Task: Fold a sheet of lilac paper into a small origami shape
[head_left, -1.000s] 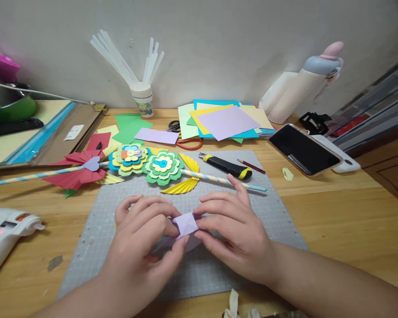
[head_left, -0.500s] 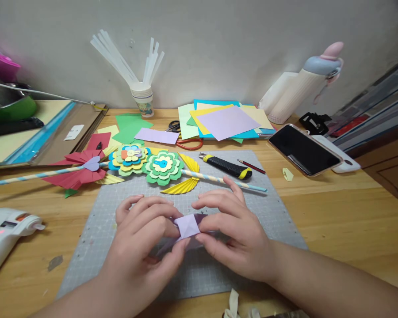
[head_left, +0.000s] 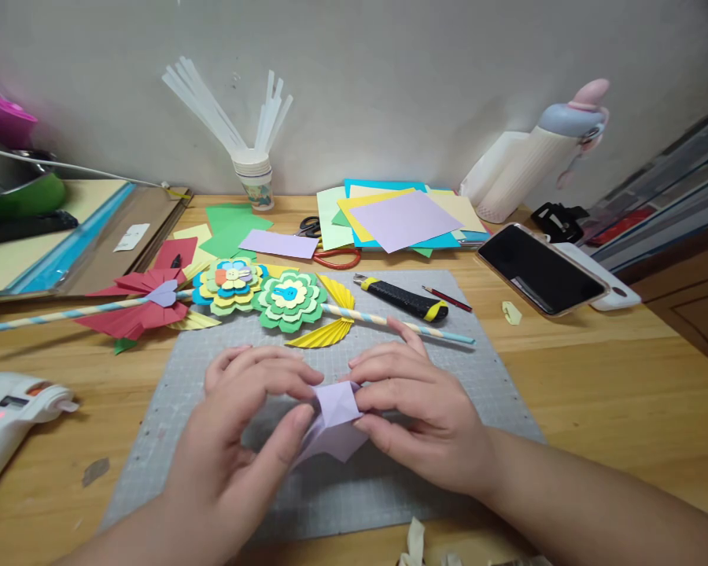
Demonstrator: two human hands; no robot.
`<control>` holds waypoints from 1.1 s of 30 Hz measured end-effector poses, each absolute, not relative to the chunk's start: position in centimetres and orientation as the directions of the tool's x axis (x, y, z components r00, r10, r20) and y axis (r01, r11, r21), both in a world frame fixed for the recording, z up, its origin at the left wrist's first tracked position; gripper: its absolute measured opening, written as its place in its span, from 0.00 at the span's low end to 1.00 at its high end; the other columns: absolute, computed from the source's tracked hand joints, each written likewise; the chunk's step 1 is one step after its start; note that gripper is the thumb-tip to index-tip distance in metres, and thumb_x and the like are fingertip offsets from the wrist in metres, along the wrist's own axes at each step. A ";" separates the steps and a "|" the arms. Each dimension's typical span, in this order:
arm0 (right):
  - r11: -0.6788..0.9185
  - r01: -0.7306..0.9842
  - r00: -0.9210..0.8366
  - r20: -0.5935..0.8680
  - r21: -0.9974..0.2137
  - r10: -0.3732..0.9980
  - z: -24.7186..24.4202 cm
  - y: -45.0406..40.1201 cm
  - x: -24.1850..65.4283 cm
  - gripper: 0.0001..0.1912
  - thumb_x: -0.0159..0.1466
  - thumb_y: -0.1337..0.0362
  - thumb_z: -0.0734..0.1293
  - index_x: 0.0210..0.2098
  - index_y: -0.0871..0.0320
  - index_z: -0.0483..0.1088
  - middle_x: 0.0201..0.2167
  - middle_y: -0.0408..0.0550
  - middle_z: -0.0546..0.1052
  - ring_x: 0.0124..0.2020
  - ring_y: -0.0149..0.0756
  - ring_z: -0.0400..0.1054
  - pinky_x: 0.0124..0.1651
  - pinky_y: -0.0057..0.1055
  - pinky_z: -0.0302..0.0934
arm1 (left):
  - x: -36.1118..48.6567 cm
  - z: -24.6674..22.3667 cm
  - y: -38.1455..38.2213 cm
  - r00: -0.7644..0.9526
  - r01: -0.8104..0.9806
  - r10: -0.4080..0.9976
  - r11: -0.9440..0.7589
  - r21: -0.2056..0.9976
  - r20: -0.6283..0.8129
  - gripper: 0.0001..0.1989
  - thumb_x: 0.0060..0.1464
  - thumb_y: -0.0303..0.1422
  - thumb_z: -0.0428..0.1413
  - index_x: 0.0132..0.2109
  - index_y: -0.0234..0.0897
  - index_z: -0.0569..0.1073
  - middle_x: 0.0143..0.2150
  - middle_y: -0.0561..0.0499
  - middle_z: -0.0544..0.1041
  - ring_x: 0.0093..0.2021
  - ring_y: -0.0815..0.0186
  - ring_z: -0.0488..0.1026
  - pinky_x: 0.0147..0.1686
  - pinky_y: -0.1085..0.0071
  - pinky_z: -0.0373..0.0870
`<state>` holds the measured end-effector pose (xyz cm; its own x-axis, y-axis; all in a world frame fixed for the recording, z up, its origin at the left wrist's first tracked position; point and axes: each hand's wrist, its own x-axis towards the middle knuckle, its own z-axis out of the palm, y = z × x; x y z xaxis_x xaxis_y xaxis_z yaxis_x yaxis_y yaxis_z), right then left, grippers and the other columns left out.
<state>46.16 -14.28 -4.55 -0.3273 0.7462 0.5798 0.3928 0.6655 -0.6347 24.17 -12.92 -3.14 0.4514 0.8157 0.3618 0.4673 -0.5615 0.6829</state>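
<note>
A small piece of folded lilac paper (head_left: 339,405) is held between both hands above the grey cutting mat (head_left: 212,487). It has a square flat top with crease lines, and flaps spread below it. My left hand (head_left: 245,428) grips its left side between thumb and fingers. My right hand (head_left: 422,413) pinches the right edge, thumb below and fingers above, with one finger raised. Just beyond the hands lies a blue-and-cream striped stick (head_left: 389,321) decorated with a green layered paper flower (head_left: 289,299), a multicoloured flower (head_left: 230,283), yellow pleated fans (head_left: 324,334) and red pleated paper (head_left: 135,303).
A utility knife (head_left: 401,297) and a pencil (head_left: 447,298) lie at the mat's far edge. Coloured sheets (head_left: 410,220) and red-handled scissors (head_left: 339,258) are behind. A glue gun (head_left: 17,417) is at left, a phone (head_left: 543,267) and bottle (head_left: 525,165) at right.
My left thumb has moved up and left along the paper, and the lower lilac flaps now show more. My right hand keeps its pinch.
</note>
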 end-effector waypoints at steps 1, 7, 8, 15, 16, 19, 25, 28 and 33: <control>0.669 0.387 -0.326 0.585 -0.634 0.743 -4.5 -14.3 46.2 0.04 0.61 0.70 0.69 0.35 0.55 0.73 0.36 0.45 0.80 0.41 0.35 0.74 0.68 0.50 0.36 | 24.1 -3.2 -12.8 0.435 0.454 0.840 -0.517 0.726 0.326 0.07 0.60 0.30 0.51 0.44 0.47 0.69 0.44 0.56 0.76 0.50 0.62 0.71 0.52 0.58 0.59; 0.688 0.352 -0.342 0.597 -0.634 0.725 -4.4 -14.2 46.2 0.04 0.60 0.72 0.69 0.34 0.57 0.74 0.36 0.47 0.80 0.41 0.35 0.74 0.68 0.53 0.29 | 23.8 -3.2 -11.8 0.505 0.388 0.841 -0.422 0.819 0.194 0.05 0.59 0.34 0.55 0.43 0.49 0.74 0.43 0.55 0.78 0.48 0.63 0.73 0.49 0.63 0.67; 0.690 0.345 -0.344 0.598 -0.637 0.724 -4.4 -14.1 46.3 0.04 0.60 0.72 0.69 0.34 0.57 0.74 0.36 0.47 0.80 0.41 0.35 0.74 0.68 0.53 0.29 | 23.8 -3.2 -11.7 0.507 0.378 0.839 -0.422 0.824 0.198 0.05 0.59 0.34 0.55 0.42 0.49 0.74 0.42 0.56 0.78 0.47 0.63 0.73 0.49 0.63 0.68; 0.686 0.302 -0.356 0.589 -0.662 0.725 -4.5 -14.1 46.4 0.03 0.61 0.71 0.69 0.34 0.57 0.73 0.35 0.47 0.80 0.40 0.35 0.74 0.68 0.53 0.34 | 23.8 -3.0 -11.3 0.536 0.340 0.804 -0.485 0.805 0.258 0.06 0.58 0.33 0.58 0.42 0.52 0.75 0.40 0.58 0.78 0.46 0.65 0.73 0.48 0.65 0.67; 0.691 0.300 -0.363 0.591 -0.658 0.720 -4.5 -14.1 46.4 0.03 0.61 0.71 0.68 0.34 0.57 0.73 0.35 0.47 0.80 0.40 0.35 0.74 0.68 0.53 0.34 | 23.8 -3.0 -11.3 0.538 0.342 0.803 -0.486 0.804 0.257 0.06 0.58 0.33 0.58 0.41 0.51 0.75 0.40 0.58 0.78 0.46 0.66 0.73 0.48 0.65 0.66; 0.704 0.297 -0.384 0.595 -0.645 0.706 -4.6 -14.1 46.4 0.03 0.62 0.70 0.68 0.35 0.57 0.73 0.36 0.47 0.80 0.41 0.35 0.74 0.68 0.54 0.30 | 23.9 -2.8 -11.3 0.553 0.337 0.795 -0.487 0.806 0.249 0.03 0.58 0.33 0.58 0.39 0.49 0.75 0.38 0.58 0.78 0.45 0.66 0.73 0.48 0.66 0.66; 0.711 0.296 -0.391 0.598 -0.637 0.699 -4.6 -14.2 46.5 0.02 0.62 0.69 0.68 0.35 0.57 0.73 0.36 0.47 0.80 0.41 0.34 0.73 0.69 0.53 0.32 | 23.9 -2.7 -11.4 0.560 0.327 0.792 -0.480 0.814 0.242 0.04 0.58 0.31 0.57 0.39 0.48 0.73 0.38 0.58 0.77 0.45 0.66 0.72 0.48 0.65 0.65; 0.708 0.300 -0.394 0.593 -0.640 0.702 -4.6 -14.2 46.5 0.02 0.62 0.69 0.68 0.34 0.57 0.73 0.36 0.46 0.80 0.41 0.35 0.73 0.68 0.53 0.38 | 23.9 -2.8 -11.5 0.564 0.330 0.793 -0.472 0.817 0.230 0.04 0.58 0.30 0.56 0.38 0.47 0.73 0.37 0.57 0.77 0.44 0.65 0.72 0.49 0.65 0.65; 0.703 0.326 -0.368 0.600 -0.632 0.710 -4.6 -14.2 46.3 0.03 0.61 0.70 0.69 0.34 0.58 0.74 0.35 0.46 0.80 0.40 0.35 0.73 0.68 0.54 0.34 | 23.9 -3.3 -12.4 0.497 0.372 0.834 -0.456 0.809 0.241 0.08 0.58 0.31 0.54 0.45 0.46 0.68 0.43 0.52 0.75 0.48 0.61 0.70 0.49 0.62 0.65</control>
<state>46.32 -14.21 -4.62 -0.3679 0.7101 0.6003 0.3261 0.7031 -0.6319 23.85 -12.43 -3.32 0.4972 0.8336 0.2408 0.3722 -0.4556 0.8086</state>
